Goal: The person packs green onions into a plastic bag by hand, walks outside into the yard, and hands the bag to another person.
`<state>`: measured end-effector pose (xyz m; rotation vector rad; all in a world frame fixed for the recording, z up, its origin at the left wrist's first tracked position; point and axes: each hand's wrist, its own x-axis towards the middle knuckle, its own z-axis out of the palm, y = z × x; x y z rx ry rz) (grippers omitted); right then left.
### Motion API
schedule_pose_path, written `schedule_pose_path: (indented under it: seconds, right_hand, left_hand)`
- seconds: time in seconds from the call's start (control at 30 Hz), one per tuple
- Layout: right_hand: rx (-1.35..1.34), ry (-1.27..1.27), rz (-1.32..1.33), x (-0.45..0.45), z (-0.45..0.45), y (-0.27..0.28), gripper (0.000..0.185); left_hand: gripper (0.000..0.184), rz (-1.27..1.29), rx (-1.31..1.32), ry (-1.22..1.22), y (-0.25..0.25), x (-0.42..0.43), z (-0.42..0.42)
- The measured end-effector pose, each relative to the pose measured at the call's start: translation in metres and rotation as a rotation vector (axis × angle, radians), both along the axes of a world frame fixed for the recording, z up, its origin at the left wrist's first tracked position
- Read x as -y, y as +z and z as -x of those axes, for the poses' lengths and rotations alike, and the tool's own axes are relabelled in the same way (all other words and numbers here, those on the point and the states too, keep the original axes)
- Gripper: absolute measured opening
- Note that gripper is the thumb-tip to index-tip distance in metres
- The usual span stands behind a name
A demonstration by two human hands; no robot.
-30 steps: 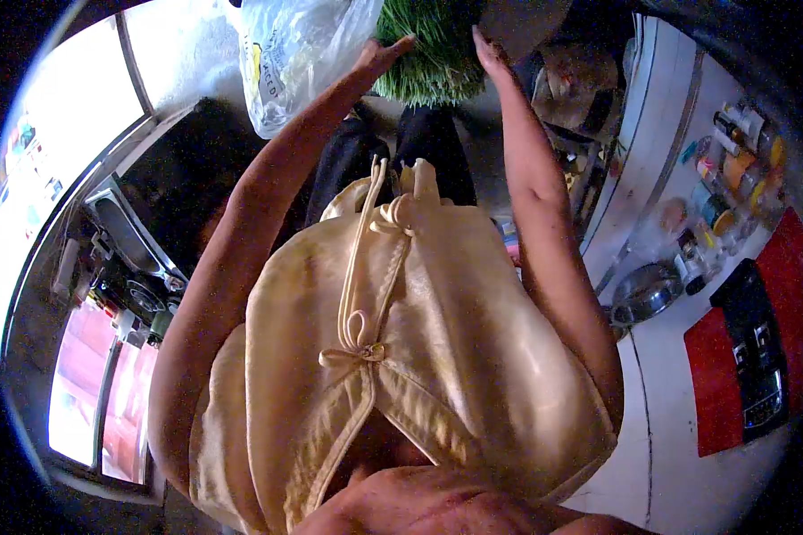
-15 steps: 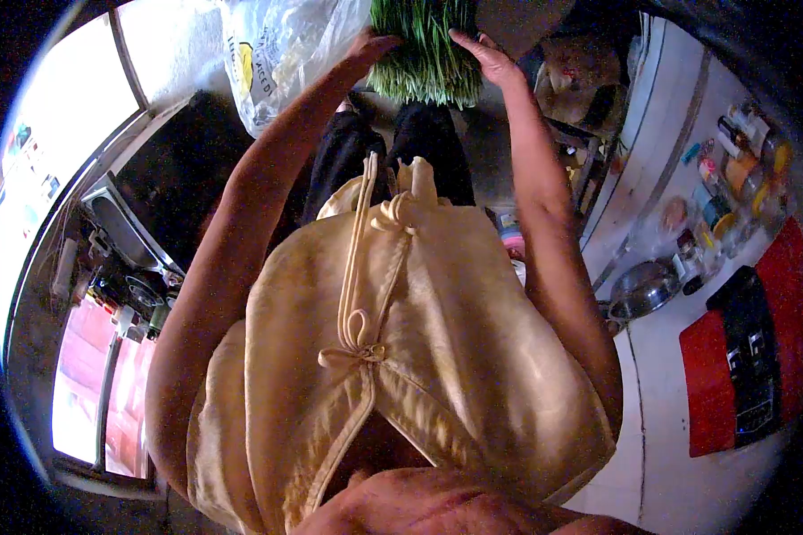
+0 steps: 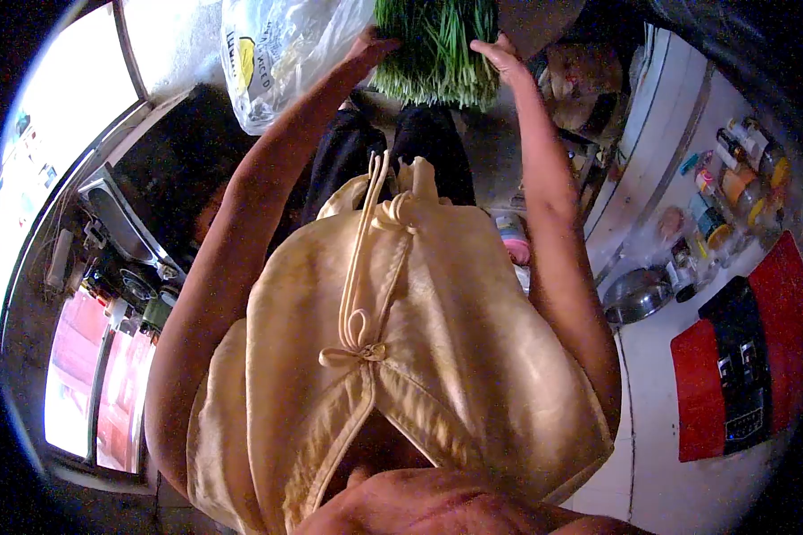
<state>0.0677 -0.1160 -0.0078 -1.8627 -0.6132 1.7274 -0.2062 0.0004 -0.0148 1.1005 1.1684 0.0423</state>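
The greens (image 3: 437, 58) sit between the two hands, blades running away from the person, pale cut ends pointing back toward the dark trousers (image 3: 428, 152). The left hand (image 3: 371, 52) has what looks like its thumb laid against one side, the other fingers out of my sight. Across from it, the right hand (image 3: 500, 58) has its thumb over the near edge, apart from the finger showing behind it. I can't tell how hard either one presses, or whether anything props the bundle from below.

That's my worry. I see no tie on the part showing between the fingers, so if one side eases off, the middle could sag and loose stalks slide out below the fingertips, toward the trousers. Squeezing too hard might crush the outer blades. The bag (image 3: 281, 53) hangs just outside the left fingers; a sideways swing could snag its thin plastic, drag it along and knock the stalks out of line.
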Motion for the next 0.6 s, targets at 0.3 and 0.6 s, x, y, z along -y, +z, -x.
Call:
schedule_pose_path:
  seconds: [0.3, 0.6]
  right_hand:
    - [-0.131, -0.234, -0.170, 0.015, -0.046, -0.012, 0.077]
    - [0.383, -0.105, -0.002, 0.001, -0.028, 0.029, 0.106]
  left_hand:
    - [0.047, -0.157, -0.008, -0.141, -0.028, 0.005, 0.007]
    - [0.055, -0.216, -0.117, -0.185, -0.022, 0.005, 0.008]
